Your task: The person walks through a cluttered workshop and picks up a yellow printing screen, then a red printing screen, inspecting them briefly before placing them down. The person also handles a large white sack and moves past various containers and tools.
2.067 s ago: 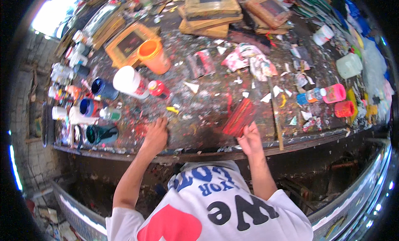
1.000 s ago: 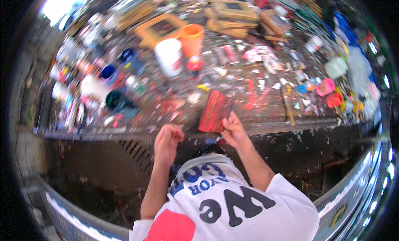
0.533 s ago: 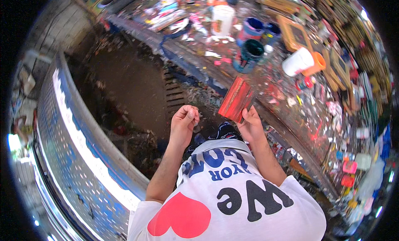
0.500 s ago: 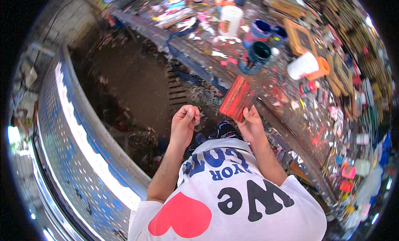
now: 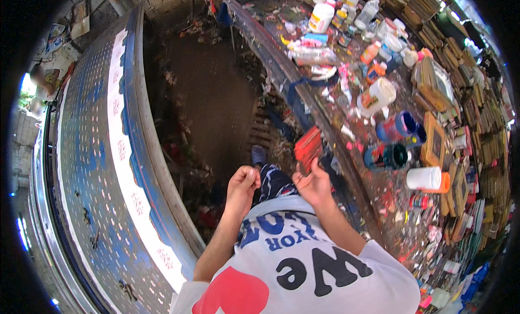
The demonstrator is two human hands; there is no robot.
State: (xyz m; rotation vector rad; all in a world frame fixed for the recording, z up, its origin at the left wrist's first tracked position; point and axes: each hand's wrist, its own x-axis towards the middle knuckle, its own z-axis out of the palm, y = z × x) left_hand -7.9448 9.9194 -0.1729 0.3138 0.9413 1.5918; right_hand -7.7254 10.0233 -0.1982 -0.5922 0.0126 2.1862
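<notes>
My right hand [image 5: 313, 183] grips the near end of a flat, rectangular red-streaked board [image 5: 309, 147] between thumb and fingers. The board is tilted, with its far end pointing up beside the workbench edge. To its left, my left hand [image 5: 244, 183] is held in front of my waist, thumb and fingertips pressed together. Whatever may be pinched in it is too small to make out. Both hands are over the gap between the two tables, and neither touches a table.
On the right, a paint-stained workbench [image 5: 346, 131] carries paint cups [image 5: 398, 126], a white jug [image 5: 377, 96] and bottles [image 5: 368, 14]. Wooden frames [image 5: 435, 140] are stacked behind. To the left runs a long speckled table [image 5: 89, 124] with a white strip [image 5: 120, 124] bearing red prints. A dark floor [image 5: 211, 97] lies between.
My view has turned rightward in the scene's sense, bringing more of the left table into sight. The red board now stands more edge-on in my right hand. My left hand keeps its pinch.
</notes>
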